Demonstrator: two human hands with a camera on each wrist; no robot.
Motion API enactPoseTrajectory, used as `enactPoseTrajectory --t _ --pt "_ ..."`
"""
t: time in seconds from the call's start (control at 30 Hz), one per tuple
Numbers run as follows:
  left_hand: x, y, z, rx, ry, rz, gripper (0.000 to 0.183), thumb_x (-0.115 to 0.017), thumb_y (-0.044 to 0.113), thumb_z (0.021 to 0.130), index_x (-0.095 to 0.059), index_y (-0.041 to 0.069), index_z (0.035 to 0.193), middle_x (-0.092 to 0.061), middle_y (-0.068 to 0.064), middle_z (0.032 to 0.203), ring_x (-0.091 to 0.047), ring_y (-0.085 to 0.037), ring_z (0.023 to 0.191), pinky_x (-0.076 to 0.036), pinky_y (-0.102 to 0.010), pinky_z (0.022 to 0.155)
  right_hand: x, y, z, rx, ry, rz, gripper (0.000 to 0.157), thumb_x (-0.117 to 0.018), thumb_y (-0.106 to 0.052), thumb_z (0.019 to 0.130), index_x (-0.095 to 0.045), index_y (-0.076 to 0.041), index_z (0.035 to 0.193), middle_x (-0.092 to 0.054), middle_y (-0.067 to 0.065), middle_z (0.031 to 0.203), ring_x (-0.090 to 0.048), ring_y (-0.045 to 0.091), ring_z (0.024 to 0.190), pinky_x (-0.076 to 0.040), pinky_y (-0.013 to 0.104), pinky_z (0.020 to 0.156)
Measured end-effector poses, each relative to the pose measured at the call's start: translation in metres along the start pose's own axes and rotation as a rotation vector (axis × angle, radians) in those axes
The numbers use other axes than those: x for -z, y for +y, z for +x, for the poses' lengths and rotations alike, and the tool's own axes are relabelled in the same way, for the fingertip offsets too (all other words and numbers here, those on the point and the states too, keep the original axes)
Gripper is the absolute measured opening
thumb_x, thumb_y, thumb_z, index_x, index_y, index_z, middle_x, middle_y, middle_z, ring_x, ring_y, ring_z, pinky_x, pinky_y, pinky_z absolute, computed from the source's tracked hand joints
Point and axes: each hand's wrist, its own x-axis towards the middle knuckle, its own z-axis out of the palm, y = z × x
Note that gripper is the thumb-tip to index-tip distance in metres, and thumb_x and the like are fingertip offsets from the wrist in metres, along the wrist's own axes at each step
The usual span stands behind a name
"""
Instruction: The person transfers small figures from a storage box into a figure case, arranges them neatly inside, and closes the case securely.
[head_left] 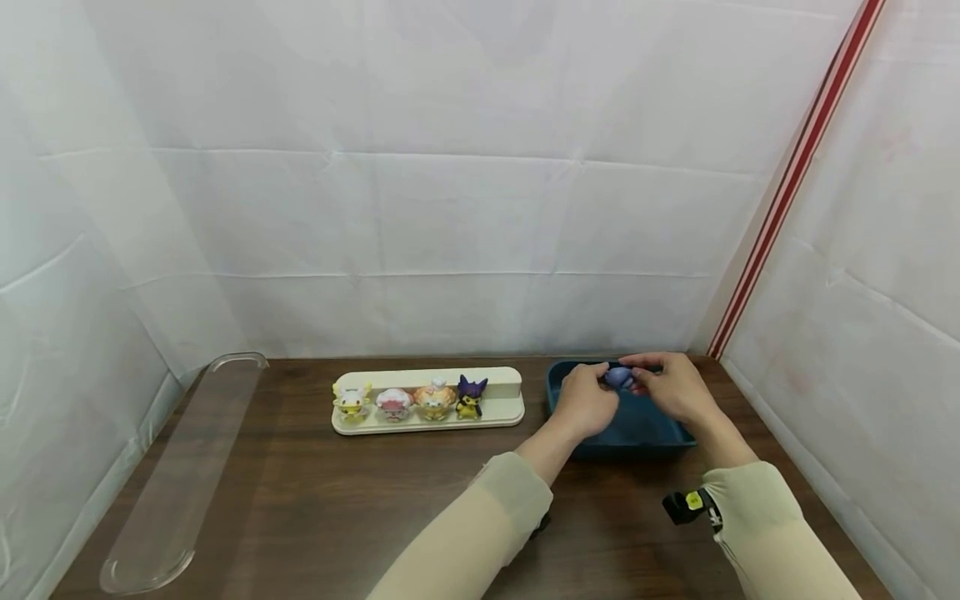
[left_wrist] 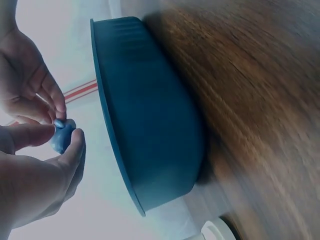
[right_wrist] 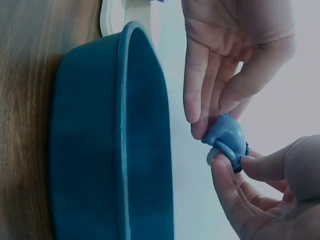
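A small blue toy figurine (head_left: 618, 377) is held above the dark blue bin (head_left: 628, 450), between both hands. My left hand (head_left: 588, 402) pinches it from the left with thumb and fingertips. From the other side my right hand (head_left: 675, 387) pinches its lower part, where dark bits show in the right wrist view. The figurine (right_wrist: 227, 137) looks smooth and rounded there, with a curved limb-like piece, and fingertips cover part of it. Both hands stay above the bin's rim in the left wrist view.
Left of the bin lies a cream display base (head_left: 427, 427) carrying several small figurines, among them a purple-and-black one (head_left: 470, 397). A long clear plastic cover (head_left: 187, 467) lies at the table's left. White sheeting (head_left: 450, 208) encloses the brown wooden table (head_left: 360, 508).
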Motion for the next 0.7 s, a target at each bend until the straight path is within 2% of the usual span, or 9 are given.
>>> enactPoseTrajectory --t 0.1,0.2,0.33,0.43,0.57,0.7 --pt "0.004 -0.002 -0.002 -0.020 0.019 0.032 0.052 -0.058 0.005 0.085 -0.052 0.010 0.137 -0.053 0.001 0.074 -0.042 -0.008 0.050 -0.037 -0.022 0.047 -0.001 -0.006 -0.003 0.007 -0.014 0.034 0.028 -0.048 -0.011 0.099 -0.063 -0.005 0.122 -0.063 0.019 0.112 -0.067 0.022 0.086 -0.056 0.027 0.071" --pt "0.009 -0.003 -0.006 -0.032 0.035 0.068 0.054 -0.063 0.008 0.084 -0.051 0.010 0.137 -0.058 -0.002 0.092 -0.050 -0.007 0.066 -0.043 -0.021 0.056 -0.002 -0.010 -0.005 0.018 -0.029 0.055 0.028 -0.048 -0.012 0.099 -0.062 -0.005 0.122 -0.064 0.019 0.110 -0.067 0.026 0.088 -0.056 0.026 0.070" --pt "0.013 -0.003 -0.010 -0.044 0.043 0.110 0.056 -0.066 0.013 0.086 -0.049 0.010 0.139 -0.054 -0.005 0.116 -0.052 -0.009 0.084 -0.047 -0.020 0.069 -0.004 -0.017 -0.007 0.032 -0.052 0.070 0.029 -0.047 -0.013 0.100 -0.062 -0.005 0.123 -0.064 0.019 0.109 -0.067 0.028 0.089 -0.056 0.028 0.071" --pt "0.015 -0.003 -0.013 -0.069 0.056 0.149 0.056 -0.067 0.018 0.087 -0.047 0.012 0.140 -0.051 -0.004 0.127 -0.055 -0.011 0.096 -0.048 -0.021 0.079 -0.006 -0.022 -0.009 0.037 -0.056 0.070 0.028 -0.047 -0.016 0.100 -0.062 -0.006 0.122 -0.064 0.017 0.108 -0.067 0.026 0.087 -0.056 0.029 0.071" --pt "0.018 -0.003 -0.016 -0.110 0.088 0.203 0.058 -0.067 0.028 0.088 -0.047 0.014 0.140 -0.046 -0.002 0.133 -0.053 -0.013 0.110 -0.048 -0.021 0.087 -0.007 -0.031 -0.012 0.049 -0.061 0.064 0.029 -0.049 -0.020 0.100 -0.063 -0.007 0.121 -0.065 0.016 0.108 -0.067 0.024 0.086 -0.056 0.030 0.071" --pt "0.025 -0.004 -0.020 -0.156 0.103 0.190 0.056 -0.065 0.031 0.090 -0.047 0.015 0.140 -0.044 -0.001 0.130 -0.055 -0.012 0.104 -0.049 -0.018 0.080 -0.008 -0.038 -0.013 0.056 -0.062 0.047 0.030 -0.050 -0.024 0.099 -0.064 -0.007 0.119 -0.065 0.015 0.108 -0.066 0.026 0.086 -0.056 0.030 0.070"
